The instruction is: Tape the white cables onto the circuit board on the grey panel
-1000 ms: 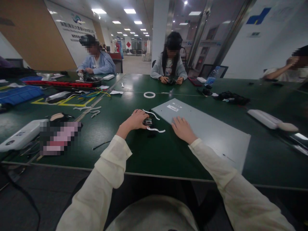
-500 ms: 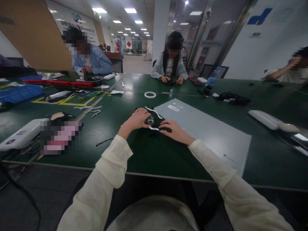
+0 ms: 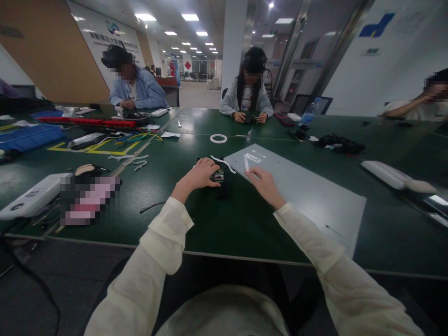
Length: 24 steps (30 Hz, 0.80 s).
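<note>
My left hand [image 3: 202, 174] is wrapped over a small black device with a green circuit board [image 3: 219, 176] on the green table, covering much of it. Pinched between the fingertips of my right hand [image 3: 263, 184] is a short white strip [image 3: 247, 163], which points up and away above the grey panel [image 3: 308, 191]. Another white strip [image 3: 224, 163], thin and curved, lies at the far side of the device and reaches toward the panel's left corner.
A white tape ring [image 3: 218, 138] lies beyond the device. To the left are white strips [image 3: 140, 164], a blurred pink object [image 3: 93, 198], a white power bank [image 3: 33, 196] and a blue tray [image 3: 33, 138]. Several people sit around the table [image 3: 168, 233].
My right hand has moved right and slightly up, away from the device, with the white strip now off the device's near side. My left hand has stayed in place.
</note>
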Available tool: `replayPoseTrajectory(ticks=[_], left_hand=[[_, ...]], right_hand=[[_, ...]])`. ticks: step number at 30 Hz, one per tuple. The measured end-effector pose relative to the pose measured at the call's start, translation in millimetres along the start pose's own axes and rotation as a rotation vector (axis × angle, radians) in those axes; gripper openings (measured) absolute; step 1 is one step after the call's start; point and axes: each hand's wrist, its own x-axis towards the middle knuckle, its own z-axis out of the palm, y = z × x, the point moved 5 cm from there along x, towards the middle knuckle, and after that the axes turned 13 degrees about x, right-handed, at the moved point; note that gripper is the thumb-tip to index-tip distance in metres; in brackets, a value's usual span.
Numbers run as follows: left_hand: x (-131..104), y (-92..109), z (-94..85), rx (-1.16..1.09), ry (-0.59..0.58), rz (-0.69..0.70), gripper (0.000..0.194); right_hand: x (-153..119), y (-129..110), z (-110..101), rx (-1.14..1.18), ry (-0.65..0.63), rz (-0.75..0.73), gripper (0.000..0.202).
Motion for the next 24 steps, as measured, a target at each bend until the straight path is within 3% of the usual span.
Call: replayPoseTrajectory(ticks=[3,8,15,24], left_hand=[[-1.0,-2.5,-2.9,-0.007,0.007,-0.012,0.051],[-3.9,-8.1,-8.2,0.015,0.038,-0.027,0.05],[-3.9,-11.9,-26.2,-0.021,0.075,-0.044,0.049],[5.3,-1.7,-70.4,-0.042,0.088,0.005,0.051]], right_hand=[[2.3,27.3,-6.4,-0.208,0.054,0.154,0.037],[-0.8,42.0,5.1,-0.371,-0.093,0.208,0.033],[-12.8,12.9,15.3,-0.371,-0.199,0.165,0.043],[-40.5,-34.7,47.2,-0.198,-0.36,-0.04,0.049]])
